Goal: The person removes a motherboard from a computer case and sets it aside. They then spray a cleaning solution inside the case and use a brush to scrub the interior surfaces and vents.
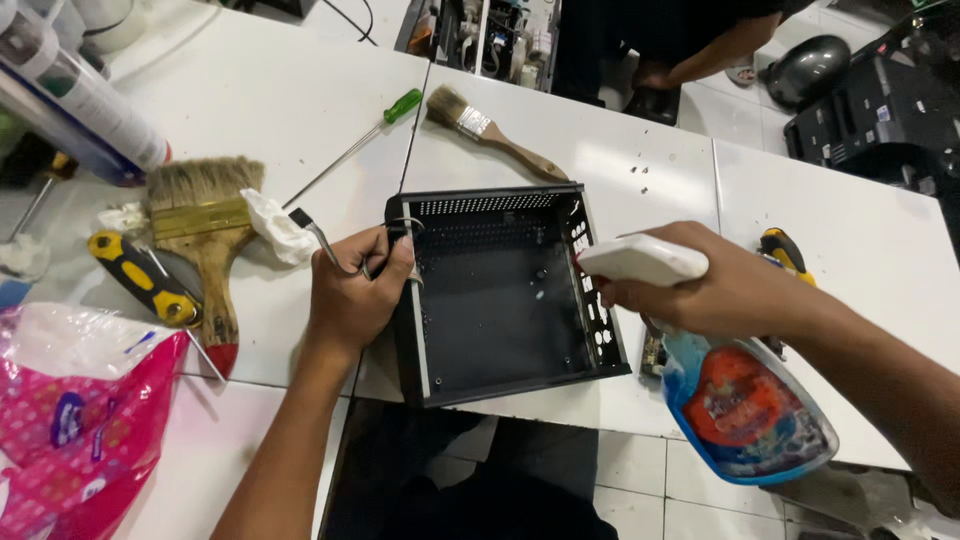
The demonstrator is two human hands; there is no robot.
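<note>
We have the empty black sheet-metal case (505, 290), perforated along its far wall, sitting open-side up on the white tabletop (640, 170). Our left hand (357, 290) is clamped on the case's left wall, a bent metal tool pinched alongside. Our right hand (720, 285), just right of the case, grips a spray bottle with white trigger head and blue body (745, 405), nozzle aimed inward. The inside looks partly wet, so we judge spraying has begun and wiping remains. A large wooden paintbrush (205, 235) lies left of the case.
</note>
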